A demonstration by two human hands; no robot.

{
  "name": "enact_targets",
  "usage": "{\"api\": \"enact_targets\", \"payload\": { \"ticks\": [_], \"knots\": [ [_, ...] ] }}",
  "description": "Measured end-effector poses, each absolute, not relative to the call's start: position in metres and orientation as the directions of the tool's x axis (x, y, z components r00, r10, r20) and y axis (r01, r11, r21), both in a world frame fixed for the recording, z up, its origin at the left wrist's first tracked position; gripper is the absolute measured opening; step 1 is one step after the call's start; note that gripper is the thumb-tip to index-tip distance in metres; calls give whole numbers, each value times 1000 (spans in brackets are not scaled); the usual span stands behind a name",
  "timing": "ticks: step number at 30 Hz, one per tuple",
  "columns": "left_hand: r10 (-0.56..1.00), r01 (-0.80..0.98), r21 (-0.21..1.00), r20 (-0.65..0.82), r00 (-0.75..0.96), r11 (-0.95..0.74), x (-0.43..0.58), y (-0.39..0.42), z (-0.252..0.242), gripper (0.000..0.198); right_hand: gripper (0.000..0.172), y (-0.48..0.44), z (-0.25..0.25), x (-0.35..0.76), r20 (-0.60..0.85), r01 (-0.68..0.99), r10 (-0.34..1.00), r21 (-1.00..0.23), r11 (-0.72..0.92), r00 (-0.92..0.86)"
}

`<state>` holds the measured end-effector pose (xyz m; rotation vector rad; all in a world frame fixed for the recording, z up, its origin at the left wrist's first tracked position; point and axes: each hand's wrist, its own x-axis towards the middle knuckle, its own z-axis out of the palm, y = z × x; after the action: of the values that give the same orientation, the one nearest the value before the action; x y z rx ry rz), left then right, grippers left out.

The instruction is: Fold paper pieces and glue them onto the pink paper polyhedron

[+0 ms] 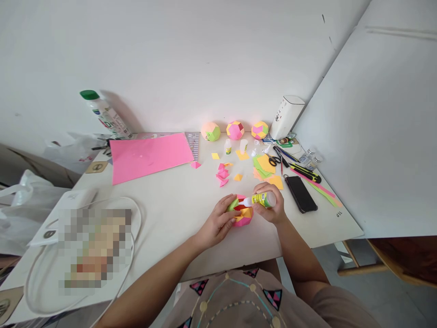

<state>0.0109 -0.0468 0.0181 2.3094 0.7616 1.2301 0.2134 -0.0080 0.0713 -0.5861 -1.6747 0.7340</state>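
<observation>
My left hand (pixel 218 222) holds a paper ball (pixel 243 220) of pink, orange and green facets low over the front of the white table. Fingers of that hand lie on its left side and top. A glue bottle (pixel 262 199) with a yellow-green label is gripped in my right hand (pixel 273 212). The bottle is tipped sideways, its white nozzle pointing left at the ball's red opening. Whether the nozzle touches the paper is too small to tell. Beyond the ball lie folded pink paper pieces (pixel 222 174) and a small orange piece (pixel 238 177).
Three finished-looking paper balls (pixel 235 130) stand by the wall. Sticky notes (pixel 263 167), scissors (pixel 274 161), cutters (pixel 305 173) and a black phone (pixel 301 194) lie right. A large pink sheet (pixel 152 156), a leaning white bottle (pixel 108 116) and a white cable (pixel 139 218) are left.
</observation>
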Motion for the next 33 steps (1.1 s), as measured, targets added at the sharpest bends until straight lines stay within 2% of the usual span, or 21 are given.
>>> {"api": "enact_targets", "payload": {
  "ticks": [8,12,14,16,19,24,26,29,33],
  "knots": [
    [643,269,594,612,461,-758,11,-46,17,32,32,-10,69,212,650,-29,719,-747,665,-247],
    [651,257,610,608,454,-750,11,-47,16,33,29,-9,71,213,633,11,748,-762,648,-202],
    [678,234,654,589,439,-719,10,-48,16,32,26,-8,72,214,621,-4,767,-777,629,-161],
    [742,192,743,535,404,-641,9,-48,16,30,22,-7,71,215,595,-60,796,-803,593,-111],
    [851,90,879,421,315,-469,6,-48,19,27,17,-4,69,217,524,-228,849,-837,498,-70],
    [971,-183,962,220,97,-200,-3,-44,26,16,18,1,68,219,377,-394,925,-859,327,-53],
    [992,-325,944,95,82,-64,-5,-42,29,16,19,1,68,219,355,-414,933,-858,305,-49],
    [989,-519,847,-43,142,111,-5,-39,33,18,19,1,68,216,358,-431,931,-852,296,-68],
    [962,-653,710,-152,225,265,-2,-38,37,19,22,5,77,206,355,-415,924,-869,271,-140]
  ]
}}
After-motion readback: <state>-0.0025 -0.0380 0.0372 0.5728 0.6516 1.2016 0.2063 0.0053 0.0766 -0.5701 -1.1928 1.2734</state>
